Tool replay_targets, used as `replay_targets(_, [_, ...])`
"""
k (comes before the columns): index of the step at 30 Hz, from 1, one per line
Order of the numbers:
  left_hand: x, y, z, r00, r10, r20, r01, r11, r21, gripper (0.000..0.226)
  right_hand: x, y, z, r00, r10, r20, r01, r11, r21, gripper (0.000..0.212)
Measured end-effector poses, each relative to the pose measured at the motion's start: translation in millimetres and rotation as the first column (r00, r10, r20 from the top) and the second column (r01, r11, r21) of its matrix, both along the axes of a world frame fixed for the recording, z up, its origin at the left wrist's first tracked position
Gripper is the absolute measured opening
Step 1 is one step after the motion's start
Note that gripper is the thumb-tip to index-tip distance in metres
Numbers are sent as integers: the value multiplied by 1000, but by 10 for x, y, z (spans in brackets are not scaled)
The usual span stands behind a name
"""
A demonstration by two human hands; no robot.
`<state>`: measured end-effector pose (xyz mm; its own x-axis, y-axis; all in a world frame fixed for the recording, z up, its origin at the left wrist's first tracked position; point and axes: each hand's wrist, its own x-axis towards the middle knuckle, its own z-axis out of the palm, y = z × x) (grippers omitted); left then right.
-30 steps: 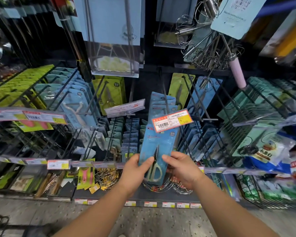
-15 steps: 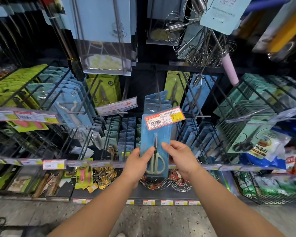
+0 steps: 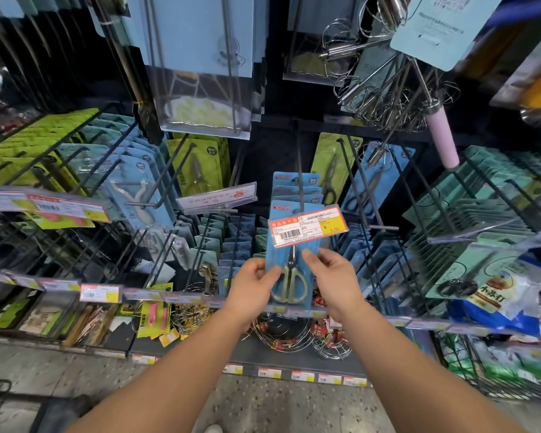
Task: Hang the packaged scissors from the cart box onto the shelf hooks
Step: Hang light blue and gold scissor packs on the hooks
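Both hands [image 3: 289,281] pinching blue scissors pack [image 3: 292,267] sides, guiding onto hook [image 3: 300,179]; several packs hung, cart box unseen.

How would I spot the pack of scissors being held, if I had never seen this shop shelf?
Look at the middle of the black wire hook rack, just under the orange-and-yellow price tag. The blue card pack with metal-handled scissors sits between the left hand and right hand. Alone among the blue packs, it is gripped by fingers.
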<state>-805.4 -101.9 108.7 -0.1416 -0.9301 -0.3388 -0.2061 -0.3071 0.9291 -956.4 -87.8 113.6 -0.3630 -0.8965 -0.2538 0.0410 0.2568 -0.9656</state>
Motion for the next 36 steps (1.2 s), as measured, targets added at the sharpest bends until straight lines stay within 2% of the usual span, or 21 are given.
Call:
replay_targets(4, [-5,-132,-83,974,-103,202,117,991,-57,29,-45,-119,-11,990,24,-136,-17,998,54,24])
replay_targets(6, [14,-163,-103,909,-155,388,197,978,-70,43,-82,-150,3,947,118,-299,-59,978,199,43])
replay_targets(8, [57,-156,-99,754,-208,623,296,954,-39,57,-116,-123,17,793,361,-491,-140,892,429,57])
replay_targets(10, [98,-116,-68,558,-258,789,386,922,29,61,-95,-67,-21,612,547,-571,-205,808,553,59])
replay_targets(12, [133,-57,-50,431,-300,851,434,896,96,61,-17,-7,-76,476,628,-616,-260,769,583,58])
replay_targets(14, [177,19,-46,374,-320,870,435,889,140,60,108,34,-98,374,668,-643,-310,743,592,56])
replay_targets(19, [487,271,-31,379,-314,870,329,925,191,57,524,67,-40,157,722,-674,-435,663,610,48])
replay_targets(24, [1110,609,9,425,-216,879,151,974,166,58,1186,144,-63,42,751,-659,-557,565,609,45])
replay_targets(27, [1570,854,66,459,-134,878,26,990,137,56,1686,224,-2,-72,734,-675,-623,496,605,44])
replay_targets(30, [2117,1165,79,474,-48,879,-88,991,101,52,2304,338,64,-160,698,-699,-700,419,579,38])
replay_targets(36, [3371,1925,166,461,72,885,-289,955,73,54,3752,839,166,-282,628,-725,-799,265,540,43])
